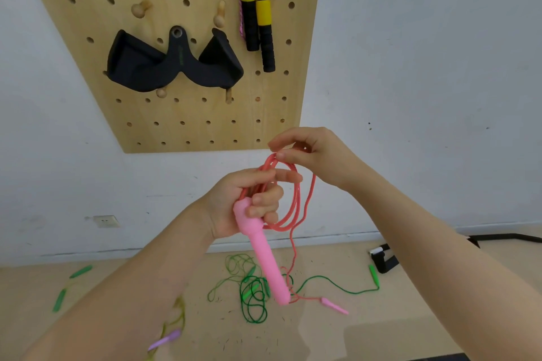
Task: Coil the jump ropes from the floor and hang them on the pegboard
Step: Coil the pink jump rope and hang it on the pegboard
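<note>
1. The pegboard [176,114] is fixed to the white wall [425,67], above and behind both hands.
2. A black padded grip [164,67] hangs from a peg on the pegboard, left of centre.
3. A yellow-and-black jump rope [258,17] hangs at the upper right of the pegboard by its pink braided cord, handles pointing down.
4. Bare wooden pegs [140,9] protrude above the black grip.
5. On the floor [381,325], green jump ropes [252,290] lie tangled directly below the hands; one green strand runs right to a green handle [374,275].
6. Further green handles [80,272] lie at the far left of the floor, and a purple handle [165,340] lies at the lower left, partly behind the left forearm.
7. A black frame [384,258] stands on the floor by the wall at right.
8. The left hand [246,202] grips one handle of the pink jump rope [296,199] together with several coiled loops; this handle points down and to the right.
9. The right hand [308,152] pinches the top of the coil between thumb and fingers, above and right of the left hand.
10. The loose cord drops from the coil to the floor, ending at the second pink handle [334,305].
</note>
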A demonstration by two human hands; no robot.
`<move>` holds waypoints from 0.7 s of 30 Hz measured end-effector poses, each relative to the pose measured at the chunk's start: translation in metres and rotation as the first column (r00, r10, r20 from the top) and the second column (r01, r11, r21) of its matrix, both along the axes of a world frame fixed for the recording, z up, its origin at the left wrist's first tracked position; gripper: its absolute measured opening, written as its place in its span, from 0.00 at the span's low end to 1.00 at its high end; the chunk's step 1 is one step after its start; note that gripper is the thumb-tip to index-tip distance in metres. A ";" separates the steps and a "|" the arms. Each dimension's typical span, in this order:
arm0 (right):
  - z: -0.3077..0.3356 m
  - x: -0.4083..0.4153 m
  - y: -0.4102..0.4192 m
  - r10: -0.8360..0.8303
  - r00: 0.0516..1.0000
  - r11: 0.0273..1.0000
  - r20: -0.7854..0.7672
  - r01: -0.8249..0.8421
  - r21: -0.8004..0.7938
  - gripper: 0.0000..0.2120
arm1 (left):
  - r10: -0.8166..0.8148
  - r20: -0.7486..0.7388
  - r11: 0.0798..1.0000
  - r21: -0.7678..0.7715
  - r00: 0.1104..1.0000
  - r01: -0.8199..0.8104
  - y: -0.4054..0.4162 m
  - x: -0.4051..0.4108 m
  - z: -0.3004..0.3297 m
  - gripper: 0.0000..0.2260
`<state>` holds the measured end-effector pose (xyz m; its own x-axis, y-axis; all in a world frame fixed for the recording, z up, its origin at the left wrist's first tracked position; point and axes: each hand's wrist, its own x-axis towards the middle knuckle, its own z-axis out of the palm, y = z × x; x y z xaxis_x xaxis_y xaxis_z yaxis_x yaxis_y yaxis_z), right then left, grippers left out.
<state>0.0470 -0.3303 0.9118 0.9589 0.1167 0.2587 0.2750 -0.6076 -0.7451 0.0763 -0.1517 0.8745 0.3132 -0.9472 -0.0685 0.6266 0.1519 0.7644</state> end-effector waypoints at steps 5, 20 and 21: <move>-0.008 -0.003 -0.005 0.202 0.968 0.975 -0.149 -0.184 0.128 0.08 | -0.187 0.070 0.981 0.070 0.980 0.182 0.003 0.005 0.003 0.15; -0.069 0.000 -0.013 0.003 0.728 0.998 -0.685 -0.049 -0.048 0.21 | 0.385 -0.118 0.841 -0.365 0.915 -0.400 0.016 0.017 0.020 0.17; -0.064 -0.001 -0.008 0.003 0.692 0.991 -0.722 -0.100 -0.092 0.20 | 0.505 -0.030 0.825 -0.277 0.863 -0.492 0.016 0.018 0.016 0.16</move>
<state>0.0456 -0.3378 0.8480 0.8370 0.1535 -0.5252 -0.2813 -0.7026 -0.6536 0.0944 -0.1361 0.8905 0.7443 -0.6410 0.1876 0.3781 0.6360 0.6727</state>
